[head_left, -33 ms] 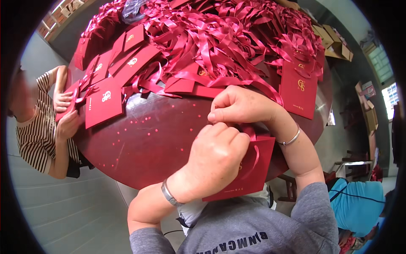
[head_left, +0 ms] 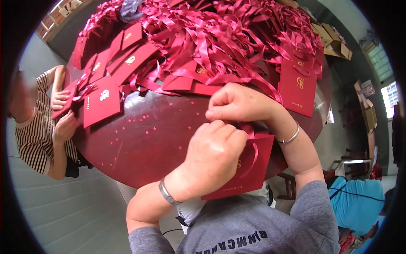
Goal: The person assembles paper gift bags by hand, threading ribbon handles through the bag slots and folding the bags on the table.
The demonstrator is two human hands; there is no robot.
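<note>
A red paper gift bag (head_left: 256,167) with a gold emblem lies at the table's near edge against my grey shirt. My left hand (head_left: 216,150) is closed in a fist over its upper left part. Just above, my right hand (head_left: 241,103) is closed too, thumb and forefinger pinched together. Both sets of fingertips meet close by each other, and whatever they grip is hidden. A pink satin ribbon (head_left: 251,132) rises from the bag's top and passes behind my hands. Another stretch of ribbon loops down the bag's front.
A big heap of pink ribbons (head_left: 220,38) and red bags covers the far side of the round dark table (head_left: 139,156). Small red dots are scattered across its top. At the left a person in stripes (head_left: 38,139) handles a red bag. Someone in blue (head_left: 353,203) is at the right.
The whole view has shifted very slightly. Both my hands keep their grip and place at the bag; the person at the left has moved a hand a little.
</note>
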